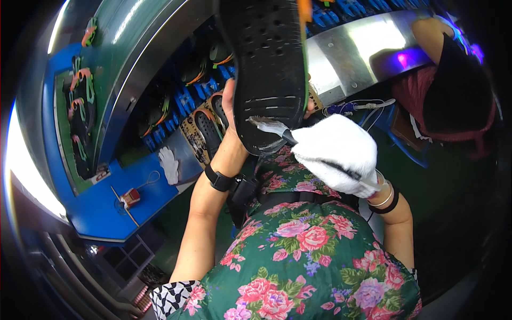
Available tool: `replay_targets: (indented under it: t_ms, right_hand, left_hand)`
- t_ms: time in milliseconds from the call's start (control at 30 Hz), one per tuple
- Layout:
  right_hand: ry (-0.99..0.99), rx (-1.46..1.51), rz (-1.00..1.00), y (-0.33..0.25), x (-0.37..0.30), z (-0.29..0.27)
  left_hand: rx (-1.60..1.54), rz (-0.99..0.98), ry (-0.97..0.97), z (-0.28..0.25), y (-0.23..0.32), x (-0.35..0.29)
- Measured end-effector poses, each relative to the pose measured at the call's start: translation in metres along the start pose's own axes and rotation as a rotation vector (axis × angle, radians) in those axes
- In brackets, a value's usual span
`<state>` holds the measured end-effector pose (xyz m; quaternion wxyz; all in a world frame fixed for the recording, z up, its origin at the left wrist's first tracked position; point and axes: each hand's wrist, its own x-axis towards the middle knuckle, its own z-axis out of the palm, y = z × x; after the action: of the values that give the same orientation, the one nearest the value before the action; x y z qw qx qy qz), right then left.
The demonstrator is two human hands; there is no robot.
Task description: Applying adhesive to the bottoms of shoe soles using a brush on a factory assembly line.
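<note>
My bare left hand [229,101] grips a long black shoe sole [269,69] from behind, thumb along its left edge and fingertips showing at the right edge. The sole has small holes, cross grooves and a thin green and orange edge. In a white glove, my right hand [336,154] is closed round the dark handle of a small brush [273,127]. Its bristles lie on the sole's lower end, where the surface looks wet and shiny. Behind my left wrist, black shoe parts with orange edges [207,128] rest on a spotted brown board.
At the left, a blue table [114,208] bears a white glove [169,165] and a small red block [129,198]. A curved metal machine [128,69] holds blue racks of shoe parts. Another person's arm [428,37] shows near a maroon chair-like form [410,101].
</note>
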<state>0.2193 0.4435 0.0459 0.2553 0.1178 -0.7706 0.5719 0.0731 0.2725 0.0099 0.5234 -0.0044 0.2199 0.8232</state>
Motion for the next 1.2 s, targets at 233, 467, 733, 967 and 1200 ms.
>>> replay_targets:
  t_ms: [233, 467, 733, 967, 1200]
  right_hand:
    - [-0.310, 0.096, -0.082, -0.011, -0.013, 0.008]
    - [-0.392, -0.176, -0.144, -0.002, -0.010, -0.002]
    - [-0.318, 0.054, -0.074, -0.008, -0.007, -0.004]
    - [-0.413, 0.009, -0.116, -0.007, -0.014, 0.002]
    - [-0.434, -0.206, -0.213, -0.015, -0.010, 0.003]
  left_hand:
    - [0.013, -0.065, -0.058, -0.027, 0.013, -0.005]
    - [-0.080, -0.148, 0.240, -0.026, 0.024, -0.006]
    - [-0.088, -0.208, 0.098, -0.010, 0.037, -0.015]
    - [0.031, -0.290, 0.188, -0.001, 0.050, -0.017]
    - [0.127, -0.350, 0.190, 0.003, 0.050, -0.015]
